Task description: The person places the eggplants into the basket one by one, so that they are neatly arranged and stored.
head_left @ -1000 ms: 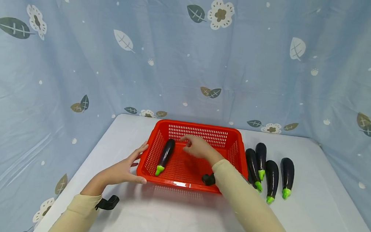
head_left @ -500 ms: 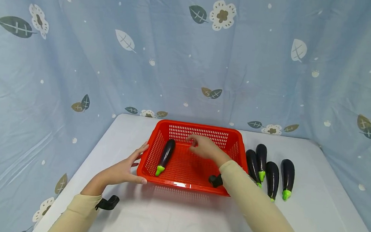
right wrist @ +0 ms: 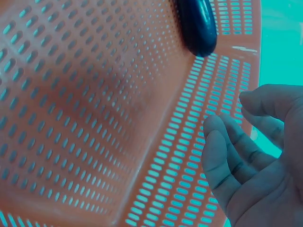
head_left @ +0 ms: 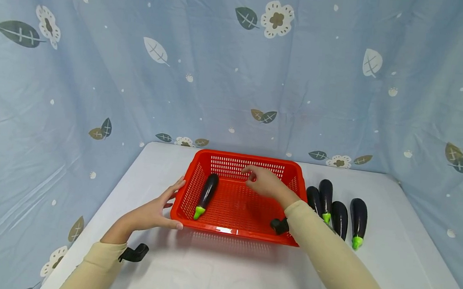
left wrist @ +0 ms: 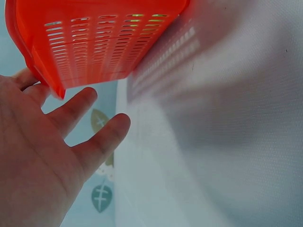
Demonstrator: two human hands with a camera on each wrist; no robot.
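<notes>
My left hand (head_left: 149,213) rests against the left front corner of a red plastic basket (head_left: 238,233), thumb at the front rim and fingers spread along the left side. Two straight fingers (left wrist: 111,137) stand apart from the basket in the left wrist view. Inside, along the left wall, lies one eggplant (head_left: 208,194), its green stem toward me. Over the basket's right half hovers my right hand (head_left: 267,183), holding nothing, with loosely bent fingers. The right wrist view shows this hand (right wrist: 255,156) near the slotted basket wall, with the eggplant's dark rounded end (right wrist: 201,35) beyond.
Right of the basket, several more eggplants (head_left: 358,220) lie on the white table (head_left: 394,269); my right sleeve (head_left: 341,259) partly covers some. A blue patterned curtain (head_left: 221,70) hangs behind and at both sides.
My right hand has moved to the right above the basket, away from the eggplant inside, with its sleeve covering more of the outside eggplants. The left hand and basket have stayed put.
</notes>
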